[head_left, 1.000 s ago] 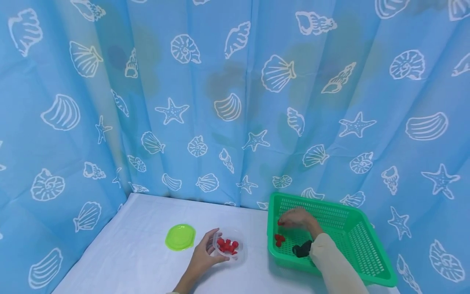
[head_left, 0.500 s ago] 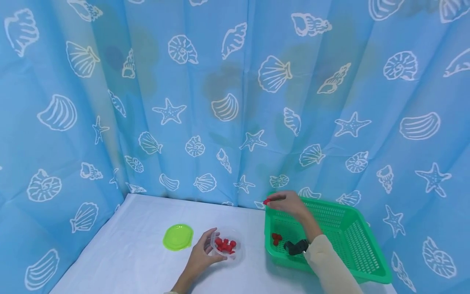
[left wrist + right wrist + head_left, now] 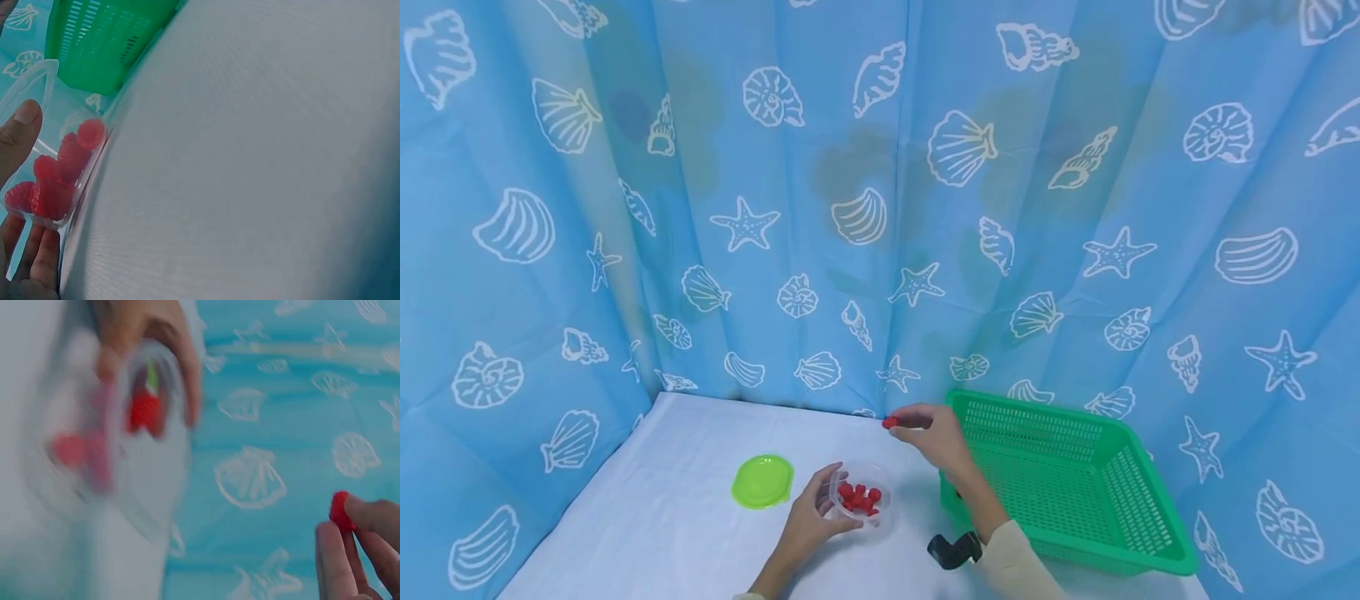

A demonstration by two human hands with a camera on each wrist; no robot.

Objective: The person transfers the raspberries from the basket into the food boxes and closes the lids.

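Raspberries [image 3: 73, 156], bright red and bumpy, heaped in a clear tub [image 3: 37, 70] on the white table [image 3: 685, 533], gripped at its side by the left hand [image 3: 809, 522]. Slightly beyond, pinched in mid-air between thumb and fingers of the right hand [image 3: 937, 437], another raspberry [image 3: 890, 422], small and red. Rightward, a green basket [image 3: 1045, 475]; farthest, a blue shell-print curtain [image 3: 820, 333].

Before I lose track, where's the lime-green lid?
Head view: the lid lies on the white table, just left of the left hand holding the clear container.
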